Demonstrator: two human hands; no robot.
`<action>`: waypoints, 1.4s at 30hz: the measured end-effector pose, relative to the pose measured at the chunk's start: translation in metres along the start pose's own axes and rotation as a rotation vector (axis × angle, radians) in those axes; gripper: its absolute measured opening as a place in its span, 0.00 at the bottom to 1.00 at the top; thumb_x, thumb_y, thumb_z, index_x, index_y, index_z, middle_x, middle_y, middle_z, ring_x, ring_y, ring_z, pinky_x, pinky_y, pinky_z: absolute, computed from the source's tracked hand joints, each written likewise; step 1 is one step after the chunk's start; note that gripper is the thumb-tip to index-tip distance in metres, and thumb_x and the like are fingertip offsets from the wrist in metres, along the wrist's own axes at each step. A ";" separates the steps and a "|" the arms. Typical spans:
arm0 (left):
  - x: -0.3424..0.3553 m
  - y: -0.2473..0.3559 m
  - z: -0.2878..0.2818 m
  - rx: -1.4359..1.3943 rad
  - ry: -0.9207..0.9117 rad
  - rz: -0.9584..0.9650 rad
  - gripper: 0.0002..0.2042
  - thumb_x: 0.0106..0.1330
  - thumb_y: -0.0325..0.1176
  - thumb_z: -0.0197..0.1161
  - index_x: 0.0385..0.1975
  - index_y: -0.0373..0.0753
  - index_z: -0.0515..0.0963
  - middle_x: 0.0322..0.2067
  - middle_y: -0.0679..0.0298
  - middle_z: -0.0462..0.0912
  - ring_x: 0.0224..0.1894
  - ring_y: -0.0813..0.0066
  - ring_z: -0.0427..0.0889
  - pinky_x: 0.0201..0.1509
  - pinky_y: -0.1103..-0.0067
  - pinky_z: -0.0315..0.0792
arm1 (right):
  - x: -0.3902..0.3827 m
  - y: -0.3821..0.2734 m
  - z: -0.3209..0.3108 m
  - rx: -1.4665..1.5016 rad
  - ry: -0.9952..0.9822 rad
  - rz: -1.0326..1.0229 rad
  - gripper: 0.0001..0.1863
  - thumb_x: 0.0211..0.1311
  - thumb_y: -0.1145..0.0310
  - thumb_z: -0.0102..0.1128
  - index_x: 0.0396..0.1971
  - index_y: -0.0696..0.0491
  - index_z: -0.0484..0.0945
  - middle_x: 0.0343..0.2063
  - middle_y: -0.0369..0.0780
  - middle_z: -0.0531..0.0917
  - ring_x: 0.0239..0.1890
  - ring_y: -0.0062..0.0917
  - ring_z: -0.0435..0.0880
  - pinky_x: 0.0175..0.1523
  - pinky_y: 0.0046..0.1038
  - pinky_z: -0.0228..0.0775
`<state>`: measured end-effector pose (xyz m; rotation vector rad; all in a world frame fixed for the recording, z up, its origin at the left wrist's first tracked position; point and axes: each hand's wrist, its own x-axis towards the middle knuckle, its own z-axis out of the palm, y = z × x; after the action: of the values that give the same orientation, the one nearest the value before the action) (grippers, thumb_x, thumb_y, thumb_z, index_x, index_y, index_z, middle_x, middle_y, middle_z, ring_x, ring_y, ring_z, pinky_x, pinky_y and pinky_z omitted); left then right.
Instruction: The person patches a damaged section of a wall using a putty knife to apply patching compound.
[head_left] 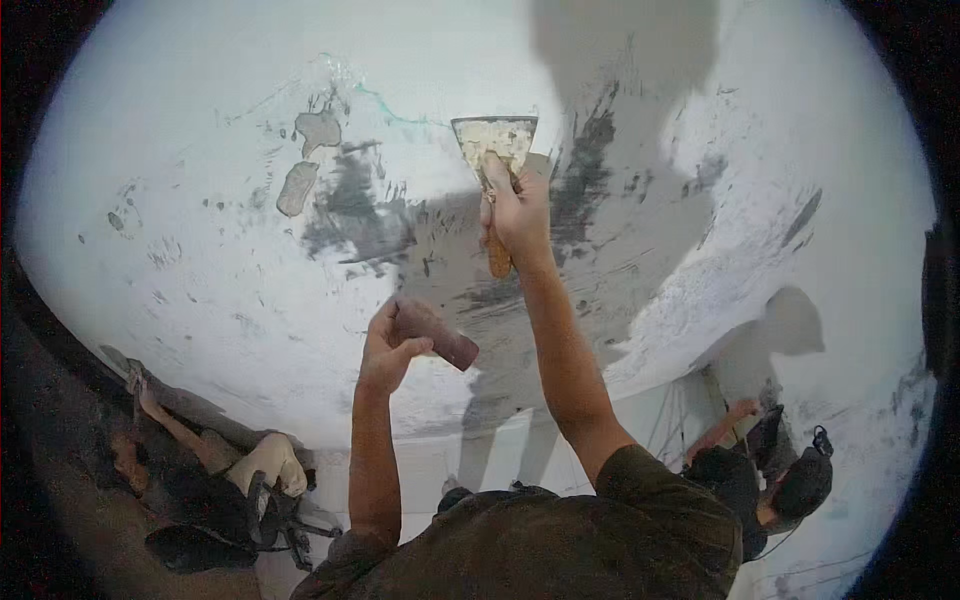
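Note:
My right hand (522, 212) is wrapped around the wooden handle of a putty knife (494, 138). The wide blade, smeared with pale plaster, points up and lies at or close to the wall (440, 60). Lower and to the left, my left hand (383, 350) grips a reddish-brown piece of sandpaper (440, 333), folded or wrapped into a narrow block, thumb along its lower edge. Whether the sandpaper touches the wall cannot be made out. White paint covers the wall unevenly, with dark grey scuffed patches around the putty knife.
Two bare chipped spots (308, 160) mark the wall at upper left. One person (230, 460) works low at the left, an arm reaching to the wall. Another person (780, 485) is at the lower right, beside my right shoulder. Shadows fall across the wall.

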<state>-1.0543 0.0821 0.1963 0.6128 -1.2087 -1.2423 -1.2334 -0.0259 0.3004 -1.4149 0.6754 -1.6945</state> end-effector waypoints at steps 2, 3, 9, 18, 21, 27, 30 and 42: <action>0.009 0.009 0.008 -0.012 -0.002 0.031 0.22 0.47 0.27 0.71 0.39 0.39 0.67 0.34 0.64 0.74 0.37 0.72 0.77 0.43 0.75 0.74 | 0.003 0.007 -0.002 -0.052 0.009 -0.110 0.21 0.67 0.60 0.53 0.16 0.56 0.72 0.06 0.34 0.70 0.06 0.20 0.69 0.13 0.25 0.61; 0.012 0.012 0.011 -0.025 -0.003 0.063 0.22 0.47 0.26 0.71 0.40 0.39 0.67 0.33 0.64 0.74 0.36 0.72 0.78 0.42 0.75 0.74 | 0.001 0.009 -0.007 -0.053 0.011 -0.110 0.21 0.67 0.60 0.53 0.16 0.56 0.72 0.06 0.34 0.70 0.06 0.20 0.69 0.13 0.25 0.61; 0.033 0.011 0.014 -0.219 -0.032 -0.030 0.18 0.40 0.20 0.54 0.36 0.34 0.69 0.28 0.63 0.72 0.30 0.71 0.76 0.40 0.73 0.75 | -0.003 -0.001 -0.011 -0.020 -0.048 -0.003 0.21 0.68 0.57 0.52 0.19 0.56 0.73 0.06 0.34 0.69 0.07 0.20 0.69 0.13 0.26 0.61; 0.041 0.017 0.044 -0.626 0.203 -0.271 0.14 0.41 0.25 0.50 0.33 0.35 0.65 0.26 0.63 0.65 0.25 0.64 0.64 0.31 0.68 0.66 | -0.001 -0.004 -0.013 -0.034 -0.004 -0.067 0.18 0.69 0.60 0.50 0.20 0.55 0.73 0.06 0.34 0.69 0.06 0.19 0.68 0.13 0.25 0.60; 0.045 0.026 0.043 -0.595 0.210 -0.229 0.15 0.42 0.26 0.50 0.34 0.34 0.66 0.22 0.65 0.64 0.23 0.65 0.65 0.29 0.69 0.67 | -0.003 -0.005 -0.015 -0.001 -0.046 -0.058 0.19 0.69 0.61 0.51 0.20 0.55 0.74 0.06 0.33 0.69 0.06 0.17 0.67 0.10 0.24 0.59; 0.072 0.050 0.043 -0.447 -0.120 -0.072 0.09 0.52 0.31 0.54 0.33 0.39 0.66 0.17 0.70 0.61 0.12 0.81 0.57 0.16 0.79 0.59 | 0.002 -0.001 -0.021 -0.101 -0.028 -0.113 0.19 0.68 0.61 0.52 0.17 0.55 0.73 0.06 0.34 0.69 0.07 0.17 0.68 0.13 0.23 0.58; 0.090 0.062 0.053 0.086 0.172 -0.002 0.11 0.62 0.40 0.62 0.34 0.39 0.72 0.15 0.72 0.65 0.11 0.84 0.60 0.14 0.81 0.59 | -0.006 -0.008 -0.015 -0.034 -0.038 -0.019 0.19 0.68 0.61 0.52 0.17 0.54 0.72 0.08 0.33 0.70 0.08 0.17 0.68 0.14 0.23 0.57; 0.133 0.051 0.094 0.521 0.228 0.228 0.14 0.69 0.39 0.56 0.27 0.35 0.77 0.12 0.75 0.64 0.16 0.89 0.58 0.19 0.82 0.54 | -0.004 0.008 -0.018 -0.055 0.077 -0.117 0.17 0.68 0.62 0.52 0.23 0.57 0.75 0.12 0.32 0.72 0.13 0.14 0.69 0.18 0.21 0.61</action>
<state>-1.1381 -0.0042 0.3174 0.9387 -1.3696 -0.6426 -1.2487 -0.0288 0.2876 -1.4587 0.6982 -1.8423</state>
